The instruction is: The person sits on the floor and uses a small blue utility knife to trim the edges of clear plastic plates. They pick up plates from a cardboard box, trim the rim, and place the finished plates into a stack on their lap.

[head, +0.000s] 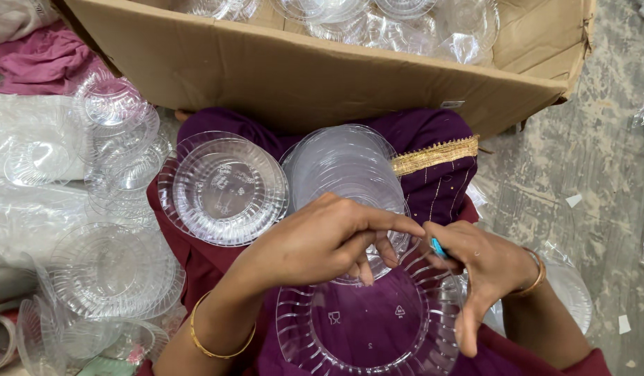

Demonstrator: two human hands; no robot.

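Left hand (322,240) curled, right hand (485,268) bent, both pinching the ribbed clear plastic plate (367,324); small blue sliver (439,248) at right fingertips.

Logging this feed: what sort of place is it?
Probably an informal floor-level packing spot: a cardboard box of clear plastic plates, stacks beside it, bare concrete floor.
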